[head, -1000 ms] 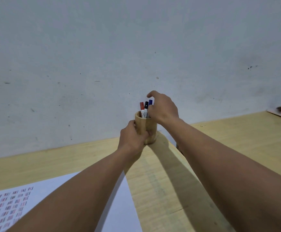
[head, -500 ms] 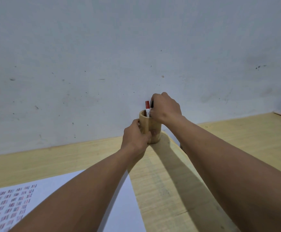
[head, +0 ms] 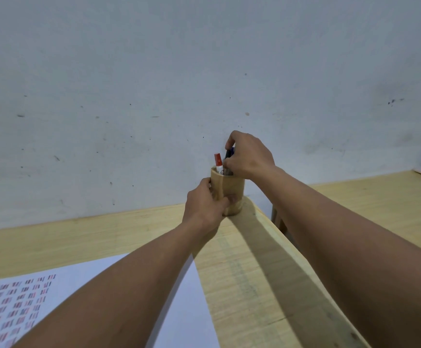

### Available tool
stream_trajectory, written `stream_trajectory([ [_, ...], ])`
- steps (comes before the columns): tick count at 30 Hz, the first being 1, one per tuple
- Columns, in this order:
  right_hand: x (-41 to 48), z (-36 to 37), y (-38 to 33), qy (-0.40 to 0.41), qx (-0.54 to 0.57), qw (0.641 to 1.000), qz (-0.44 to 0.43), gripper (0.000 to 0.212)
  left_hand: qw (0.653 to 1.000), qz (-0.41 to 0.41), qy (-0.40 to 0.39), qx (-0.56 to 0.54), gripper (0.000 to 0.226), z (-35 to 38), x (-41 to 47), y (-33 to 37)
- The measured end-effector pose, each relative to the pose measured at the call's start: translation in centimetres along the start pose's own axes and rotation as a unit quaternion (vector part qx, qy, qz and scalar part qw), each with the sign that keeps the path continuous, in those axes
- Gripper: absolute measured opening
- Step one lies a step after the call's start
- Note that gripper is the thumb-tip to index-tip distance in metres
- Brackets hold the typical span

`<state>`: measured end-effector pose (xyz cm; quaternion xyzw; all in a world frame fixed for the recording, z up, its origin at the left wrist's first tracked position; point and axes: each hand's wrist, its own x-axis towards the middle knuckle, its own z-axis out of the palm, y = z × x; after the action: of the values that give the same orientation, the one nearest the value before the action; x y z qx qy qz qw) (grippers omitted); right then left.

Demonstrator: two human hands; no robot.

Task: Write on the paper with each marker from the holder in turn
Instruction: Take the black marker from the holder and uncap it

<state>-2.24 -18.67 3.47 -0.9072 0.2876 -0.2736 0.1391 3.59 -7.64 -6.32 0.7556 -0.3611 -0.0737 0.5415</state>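
Wooden holder (head: pixel 232 190) stands at the table (head: pixel 242 272) corner, steadied by the left hand (head: pixel 204 209); the right hand (head: pixel 248 158) pinches a dark marker (head: pixel 227 156) there, light, stiff, probably slick, best pinched below its cap

Left hand (head: pixel 205 205) grips wooden holder (head: pixel 232 190); right hand (head: pixel 249 156) pinches dark marker (head: pixel 227 156) above holder, red-capped marker (head: pixel 218 163) beside.
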Motion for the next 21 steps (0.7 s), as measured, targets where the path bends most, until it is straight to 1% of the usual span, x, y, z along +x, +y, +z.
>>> stream_trajectory([
  [3, -0.1, 0.2, -0.2, -0.013, 0.08, 0.996, 0.032, 0.028, 1.0, -0.008, 0.001, -0.002, 0.051, -0.1, -0.1, 0.0],
  [5, 0.0, 0.3, -0.1, -0.016, 0.125, 0.99, 0.07, 0.021, 1.0, -0.009, 0.001, -0.004, 0.05, -0.1, -0.2, 0.2],
  [8, 0.2, 0.1, 0.3, -0.047, 0.126, 0.986, 0.096, 0.006, 1.0, -0.01, -0.003, -0.013, 0.052, -0.2, -0.4, 0.4],
  [12, -0.3, -0.9, 0.4, -0.057, 0.15, 0.983, 0.089, 0.007, 1.0, -0.012, -0.003, 0.002, 0.056, -0.2, -0.4, 0.6],
  [15, -0.5, -2.1, 0.3, -0.02, 0.19, 0.978, 0.08, 0.016, 1.0, -0.023, -0.004, 0.007, 0.06, -0.3, -0.9, 1.1],
  [19, -1.1, -4.3, -0.7, 0.046, 0.198, 0.977, 0.062, 0.021, 0.999, -0.035, 0.011, -0.001, 0.061, -0.9, -1.6, 2.2],
  [21, -1.7, -5.5, -1.6, 0.076, 0.198, 0.976, 0.048, 0.025, 0.999, -0.037, 0.01, 0.013, 0.07, -1.7, -2.1, 3.2],
])
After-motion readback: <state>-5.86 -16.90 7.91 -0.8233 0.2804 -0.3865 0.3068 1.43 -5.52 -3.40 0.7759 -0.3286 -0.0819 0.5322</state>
